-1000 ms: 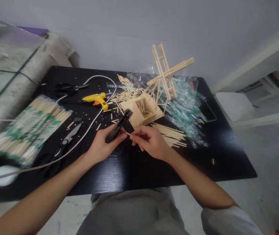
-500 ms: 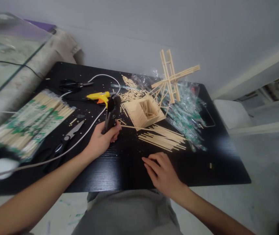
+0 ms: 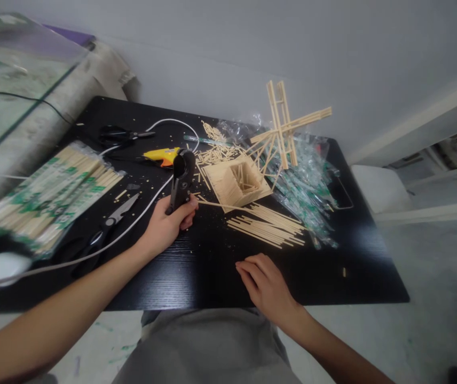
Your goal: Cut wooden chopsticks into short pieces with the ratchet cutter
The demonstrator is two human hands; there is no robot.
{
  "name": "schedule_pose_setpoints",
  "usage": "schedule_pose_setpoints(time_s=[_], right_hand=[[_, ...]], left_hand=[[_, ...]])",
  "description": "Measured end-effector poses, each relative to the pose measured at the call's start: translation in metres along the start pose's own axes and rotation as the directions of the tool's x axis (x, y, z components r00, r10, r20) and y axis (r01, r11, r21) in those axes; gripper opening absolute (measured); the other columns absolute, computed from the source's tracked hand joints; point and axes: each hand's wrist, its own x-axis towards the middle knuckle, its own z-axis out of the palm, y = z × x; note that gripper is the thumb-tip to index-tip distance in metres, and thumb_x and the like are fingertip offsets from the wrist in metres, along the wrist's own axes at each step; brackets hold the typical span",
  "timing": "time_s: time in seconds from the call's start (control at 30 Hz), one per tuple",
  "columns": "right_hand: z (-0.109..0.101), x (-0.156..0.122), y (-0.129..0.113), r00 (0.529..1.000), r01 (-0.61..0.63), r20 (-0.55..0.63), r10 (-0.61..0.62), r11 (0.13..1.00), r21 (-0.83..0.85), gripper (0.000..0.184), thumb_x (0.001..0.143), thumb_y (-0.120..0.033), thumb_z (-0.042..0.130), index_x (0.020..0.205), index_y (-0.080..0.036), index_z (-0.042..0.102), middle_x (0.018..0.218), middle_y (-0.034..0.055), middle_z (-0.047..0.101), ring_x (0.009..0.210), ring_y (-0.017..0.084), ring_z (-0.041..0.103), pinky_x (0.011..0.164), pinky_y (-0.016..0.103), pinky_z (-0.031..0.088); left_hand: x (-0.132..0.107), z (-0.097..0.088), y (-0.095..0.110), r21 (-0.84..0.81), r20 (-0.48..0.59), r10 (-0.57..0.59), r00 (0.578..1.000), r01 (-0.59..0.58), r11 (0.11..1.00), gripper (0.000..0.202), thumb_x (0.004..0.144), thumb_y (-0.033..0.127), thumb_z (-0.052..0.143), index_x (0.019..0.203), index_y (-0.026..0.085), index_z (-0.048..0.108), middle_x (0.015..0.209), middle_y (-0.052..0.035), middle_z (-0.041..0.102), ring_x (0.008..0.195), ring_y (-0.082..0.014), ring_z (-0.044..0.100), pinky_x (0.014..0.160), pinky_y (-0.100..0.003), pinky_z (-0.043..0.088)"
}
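Observation:
My left hand point(image 3: 166, 224) is closed round the handles of black cutters point(image 3: 180, 181), held upright over the black table point(image 3: 196, 266). A thin bamboo stick point(image 3: 220, 205) runs from that hand's fingers to the right. My right hand point(image 3: 266, 285) rests near the table's front edge with its fingers curled, and nothing shows in it. A row of cut bamboo sticks point(image 3: 266, 224) lies just beyond my right hand. Behind them stands a small open stick box point(image 3: 236, 184), with a windmill-like stick frame point(image 3: 282, 125) rising at its back.
A yellow glue gun point(image 3: 160, 155) with a white cable point(image 3: 140, 216), scissors point(image 3: 108, 226) and a second black pair point(image 3: 120, 134) lie to the left. A packet of wrapped chopsticks point(image 3: 48, 194) sits at far left. Empty plastic wrappers point(image 3: 308, 181) pile at the right.
My right hand let go of the stick and dropped to the table's front edge. My left hand raised the cutters upright and kept the stick.

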Motion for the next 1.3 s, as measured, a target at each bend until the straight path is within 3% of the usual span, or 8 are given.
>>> schedule_pose_setpoints(time_s=[0.6, 0.73, 0.9, 1.13, 1.3], right_hand=[[-0.002, -0.004, 0.002, 1.000, 0.007, 0.026, -0.007, 1.000, 0.004, 0.017, 0.104, -0.011, 0.051, 0.101, -0.019, 0.066, 0.090, 0.0077, 0.069, 0.080, 0.020, 0.065, 0.073, 0.036, 0.055], [0.003, -0.006, 0.005, 0.996, -0.075, -0.049, 0.079, 0.994, 0.075, 0.006, 0.101, -0.016, 0.059, 0.105, -0.020, 0.062, 0.093, 0.0079, 0.069, 0.084, 0.022, 0.067, 0.074, 0.035, 0.057], [0.004, -0.001, 0.005, 0.993, -0.112, -0.029, 0.115, 0.990, 0.088, 0.003, 0.100, -0.019, 0.062, 0.100, -0.021, 0.064, 0.092, 0.0068, 0.068, 0.082, 0.021, 0.066, 0.072, 0.033, 0.055], [0.006, 0.010, 0.005, 0.973, -0.231, 0.000, 0.232, 0.968, 0.095, 0.012, 0.100, -0.020, 0.061, 0.088, -0.021, 0.061, 0.082, 0.0020, 0.065, 0.070, 0.017, 0.061, 0.065, 0.029, 0.048], [0.010, 0.006, 0.010, 0.927, -0.312, -0.120, 0.354, 0.909, 0.276, 0.016, 0.094, -0.028, 0.071, 0.086, -0.023, 0.059, 0.079, -0.0005, 0.064, 0.060, 0.014, 0.057, 0.057, 0.027, 0.049]], left_hand=[[0.000, 0.003, 0.003, -0.027, -0.012, 0.005, 1.000, -0.006, 1.000, 0.021, 0.085, 0.032, 0.076, 0.080, 0.017, 0.062, 0.058, 0.0052, 0.049, 0.049, -0.0074, 0.041, 0.045, -0.022, 0.032], [0.000, 0.004, 0.003, -0.026, -0.013, 0.009, 1.000, -0.009, 1.000, 0.021, 0.084, 0.032, 0.077, 0.080, 0.017, 0.063, 0.058, 0.0052, 0.049, 0.049, -0.0077, 0.042, 0.045, -0.022, 0.032], [-0.001, 0.003, 0.002, -0.011, -0.013, 0.009, 1.000, -0.009, 1.000, 0.023, 0.083, 0.034, 0.078, 0.079, 0.017, 0.062, 0.057, 0.0051, 0.049, 0.048, -0.0077, 0.041, 0.044, -0.022, 0.032], [-0.001, 0.001, 0.000, 0.008, 0.004, 0.002, 1.000, -0.002, 1.000, 0.023, 0.085, 0.034, 0.076, 0.078, 0.017, 0.062, 0.054, 0.0058, 0.046, 0.047, -0.0075, 0.040, 0.045, -0.022, 0.032], [-0.001, 0.004, 0.004, -0.008, -0.023, 0.001, 1.000, -0.002, 1.000, 0.025, 0.083, 0.036, 0.078, 0.079, 0.017, 0.062, 0.055, 0.0056, 0.047, 0.047, -0.0075, 0.040, 0.045, -0.022, 0.031]])
